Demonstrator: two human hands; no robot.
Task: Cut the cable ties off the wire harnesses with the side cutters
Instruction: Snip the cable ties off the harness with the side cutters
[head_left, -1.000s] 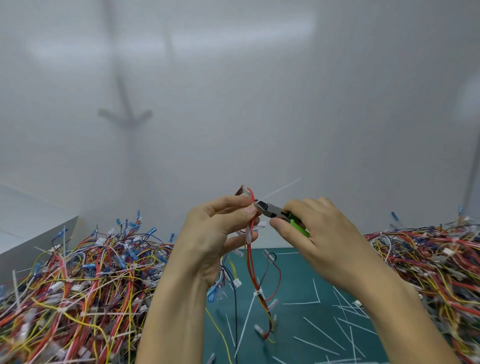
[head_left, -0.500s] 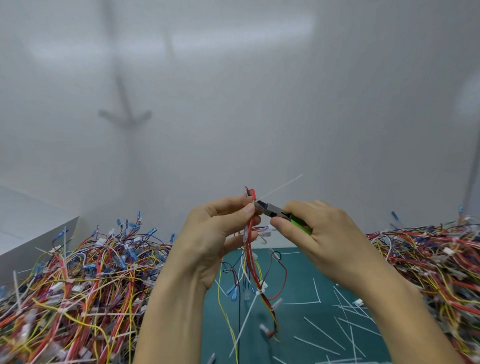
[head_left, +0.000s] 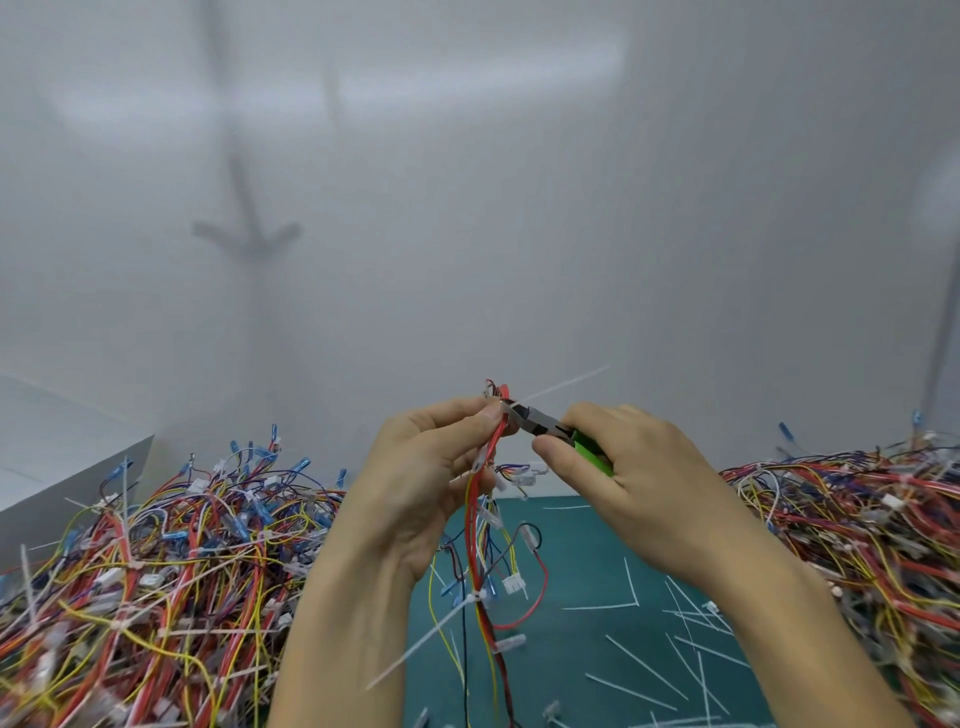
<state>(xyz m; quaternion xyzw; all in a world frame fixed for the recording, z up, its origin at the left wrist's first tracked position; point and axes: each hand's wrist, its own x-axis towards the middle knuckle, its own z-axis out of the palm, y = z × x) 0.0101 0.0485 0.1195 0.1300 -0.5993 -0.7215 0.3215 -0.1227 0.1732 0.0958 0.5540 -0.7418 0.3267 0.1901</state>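
My left hand (head_left: 431, 467) pinches the top of a wire harness (head_left: 480, 545) of red, yellow and dark wires, held up in front of me. The rest of the harness hangs down over the green mat (head_left: 582, 577). My right hand (head_left: 618, 467) grips the green-handled side cutters (head_left: 545, 423). Their grey jaws sit at a white cable tie (head_left: 563, 384) at the harness top, and the tie's tail sticks out up and to the right. A second white cable tie (head_left: 447, 621) wraps the harness lower down.
A big heap of tied harnesses (head_left: 156, 571) lies to the left, another heap (head_left: 857, 545) to the right. Several cut white tie pieces (head_left: 644, 660) lie scattered on the mat. A white box corner (head_left: 62, 457) stands at far left, a blank white wall behind.
The hanging wires have swung and spread a little under my left hand. Both hands stay almost in place, with the cutter jaws still at the top tie.
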